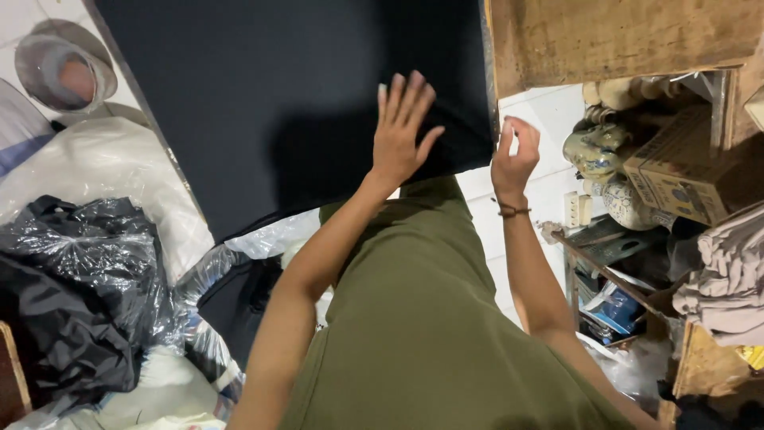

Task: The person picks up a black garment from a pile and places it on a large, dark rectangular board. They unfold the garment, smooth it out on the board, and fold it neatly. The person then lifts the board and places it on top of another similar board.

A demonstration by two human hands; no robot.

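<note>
A: Since the black fabric (302,103) lies flat on the surface, it looks soft, light, limp. Left hand (402,131) pressed on it, fingers spread.
B: Right hand (513,155) pinches its near edge; grip there, likely.

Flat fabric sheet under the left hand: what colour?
Plain black flat fabric sheet, no pattern; left hand rests flat on it. Head view.

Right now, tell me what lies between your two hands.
In the head view, only the black cloth's corner spans the left hand and right hand.
</note>
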